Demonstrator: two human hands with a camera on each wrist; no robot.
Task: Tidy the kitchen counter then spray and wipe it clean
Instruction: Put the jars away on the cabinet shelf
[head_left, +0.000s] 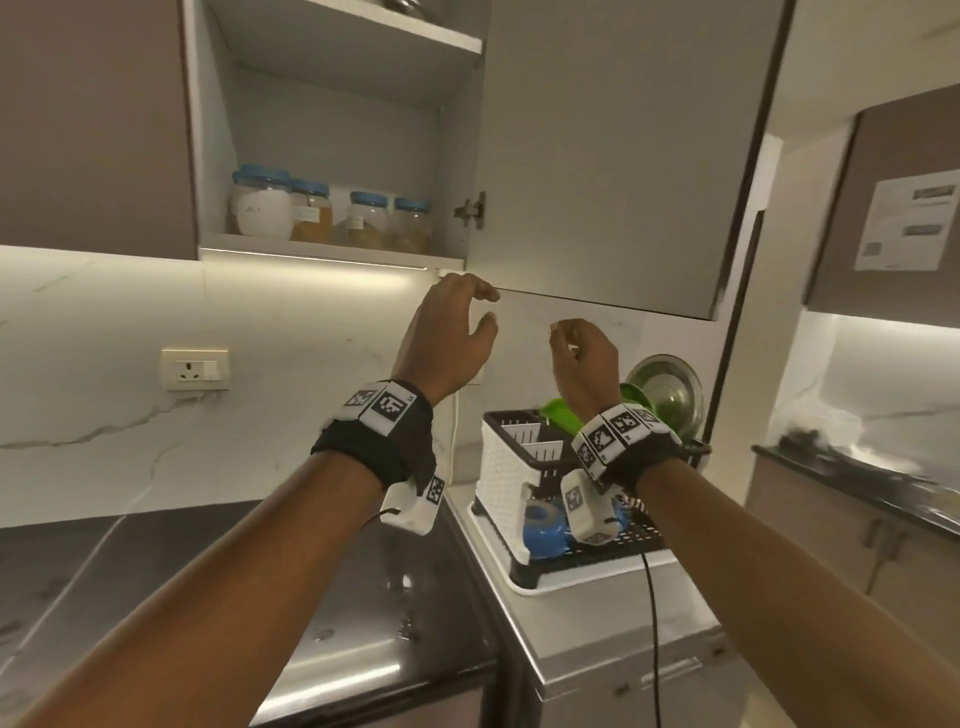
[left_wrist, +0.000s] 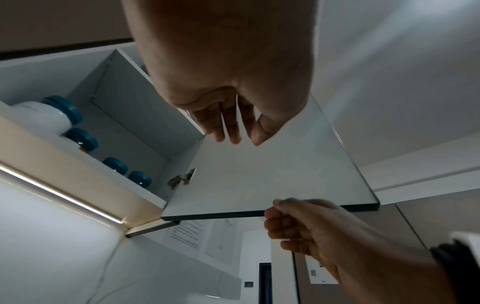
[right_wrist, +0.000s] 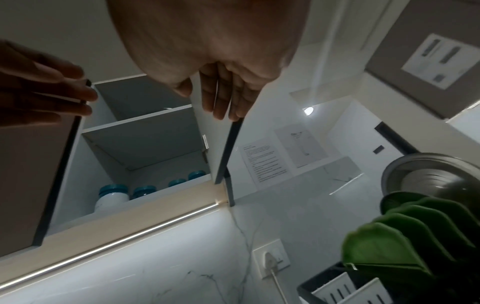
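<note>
The wall cabinet's grey door (head_left: 613, 156) stands swung open to the right. On the cabinet's bottom shelf stand several jars with blue lids (head_left: 332, 213). My left hand (head_left: 488, 307) is raised at the door's lower hinge corner, fingers relaxed and spread, holding nothing. In the left wrist view my left hand (left_wrist: 233, 131) hangs in front of the door's inner face (left_wrist: 259, 174). My right hand (head_left: 563, 332) hovers just under the door's bottom edge with loosely curled fingers and nothing in it. The dark counter (head_left: 156, 571) lies below my arms.
A white and black dish rack (head_left: 506, 467) sits on a steel unit (head_left: 597, 623) at the right, holding green plates (head_left: 558, 413), a steel plate (head_left: 670, 389) and a blue cup (head_left: 543, 525). A wall socket (head_left: 195, 369) sits on the marble backsplash. A second counter runs at far right.
</note>
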